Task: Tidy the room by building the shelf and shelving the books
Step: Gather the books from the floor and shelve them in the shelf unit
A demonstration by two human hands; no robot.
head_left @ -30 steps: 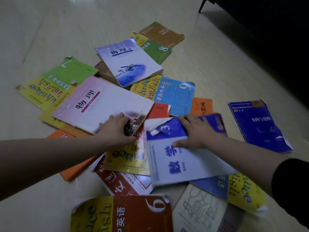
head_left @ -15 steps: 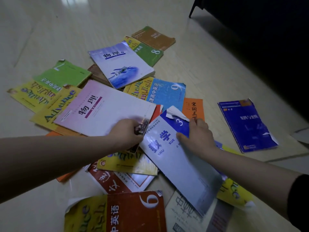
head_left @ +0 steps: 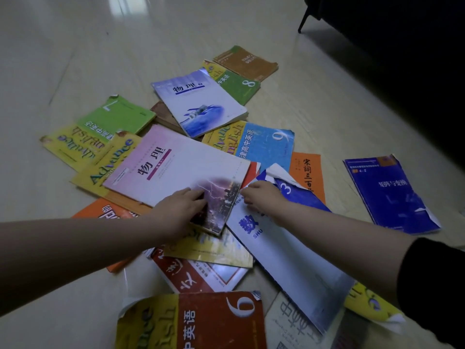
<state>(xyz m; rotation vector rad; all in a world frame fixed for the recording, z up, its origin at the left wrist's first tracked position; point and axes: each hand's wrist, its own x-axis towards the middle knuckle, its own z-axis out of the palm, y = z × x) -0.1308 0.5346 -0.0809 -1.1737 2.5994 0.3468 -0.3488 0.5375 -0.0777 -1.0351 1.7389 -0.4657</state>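
Observation:
Several textbooks lie scattered and overlapping on the pale floor [head_left: 75, 59]. My left hand [head_left: 181, 210] grips the near right corner of a pink physics book [head_left: 163, 170] that lies on top of the pile. My right hand [head_left: 261, 197] holds the upper left edge of a blue-and-white maths book [head_left: 289, 255] with a torn, curled cover corner. That book lies slanted, right beside the pink one. No shelf is in view.
Around them lie a blue-white physics book [head_left: 201, 102], a green book marked 8 [head_left: 236, 84], a brown book [head_left: 246, 61], a blue book marked 9 [head_left: 266, 144], a dark blue book [head_left: 390, 195] at right and a red book marked 6 [head_left: 201, 321]. Dark furniture with a leg [head_left: 303, 20] stands upper right.
My right hand has slid the maths book left and turned it until it lies against the pink physics book. My left hand has stayed on the pink book's corner.

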